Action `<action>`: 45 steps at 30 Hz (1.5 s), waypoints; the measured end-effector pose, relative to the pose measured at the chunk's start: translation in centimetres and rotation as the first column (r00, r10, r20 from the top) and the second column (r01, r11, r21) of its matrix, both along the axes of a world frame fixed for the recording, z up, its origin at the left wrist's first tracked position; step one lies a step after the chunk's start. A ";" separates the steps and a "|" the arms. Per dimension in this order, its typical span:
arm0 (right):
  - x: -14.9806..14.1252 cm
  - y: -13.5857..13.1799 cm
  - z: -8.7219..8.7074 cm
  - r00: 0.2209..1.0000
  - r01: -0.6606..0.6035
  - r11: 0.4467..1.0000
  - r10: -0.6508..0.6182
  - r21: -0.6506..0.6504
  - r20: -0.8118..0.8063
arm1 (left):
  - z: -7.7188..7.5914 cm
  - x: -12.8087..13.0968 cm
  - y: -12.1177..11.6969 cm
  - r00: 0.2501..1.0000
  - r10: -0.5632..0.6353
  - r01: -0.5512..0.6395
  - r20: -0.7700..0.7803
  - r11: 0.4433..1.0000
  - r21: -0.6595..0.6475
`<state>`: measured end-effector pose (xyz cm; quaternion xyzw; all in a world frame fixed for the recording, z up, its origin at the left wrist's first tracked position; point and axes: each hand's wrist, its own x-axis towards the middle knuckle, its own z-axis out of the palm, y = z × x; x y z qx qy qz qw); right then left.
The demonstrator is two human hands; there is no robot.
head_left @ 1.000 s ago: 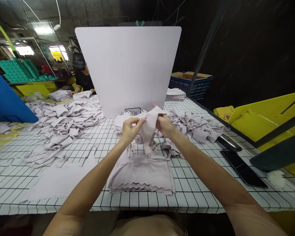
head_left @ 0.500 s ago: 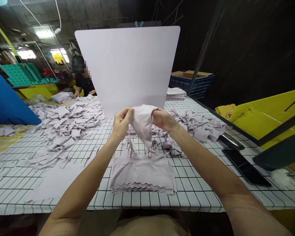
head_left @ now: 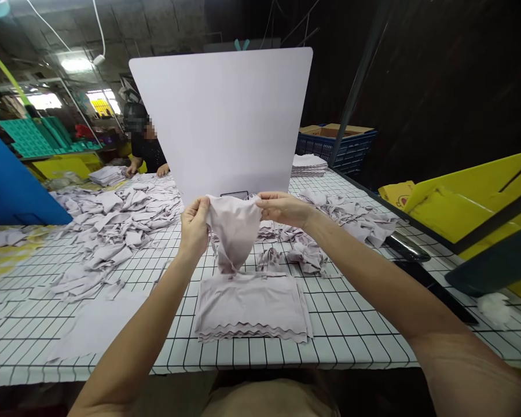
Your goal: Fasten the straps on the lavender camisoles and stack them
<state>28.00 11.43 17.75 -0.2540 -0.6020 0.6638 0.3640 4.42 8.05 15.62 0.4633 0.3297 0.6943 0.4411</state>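
My left hand [head_left: 194,223] pinches one upper corner of a pale mauve piece of cloth [head_left: 237,229], and my right hand [head_left: 284,208] pinches the other. Stretched between them, the cloth tapers downward to a narrow end. Just below it lies a stack of pale mauve strapped tops [head_left: 252,304] with wavy hems toward me. The cloth's lower tip hangs in front of the straps, and I cannot tell whether it touches the stack. Bunched straps [head_left: 270,260] show behind the stack's top edge.
A white upright board [head_left: 226,121] stands ahead. Loose mauve pieces [head_left: 125,214] heap at left, with another heap [head_left: 351,217] at right. A dark phone [head_left: 434,289] lies right, partly behind my forearm. Across the table, a person [head_left: 145,147] handles cloth.
Both hands have moved left and slightly nearer, spreading apart. The cloth between them is now stretched wider, and its tip has swung left and down.
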 end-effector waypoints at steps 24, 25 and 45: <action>6.6 -1.7 8.8 0.834 -0.096 0.966 -0.055 0.242 0.550 | 8.7 -1.0 1.8 0.815 -0.513 0.474 -0.269 0.857 -0.201; 7.3 -1.7 9.0 0.853 -0.065 0.961 -0.087 0.270 0.514 | 9.0 -1.6 1.9 0.811 -0.508 0.464 -0.290 0.861 -0.211; 7.7 -4.5 9.1 0.538 -0.271 0.699 -0.460 0.662 0.706 | 9.8 -6.4 -0.7 0.231 -0.490 0.386 -0.841 0.839 -0.383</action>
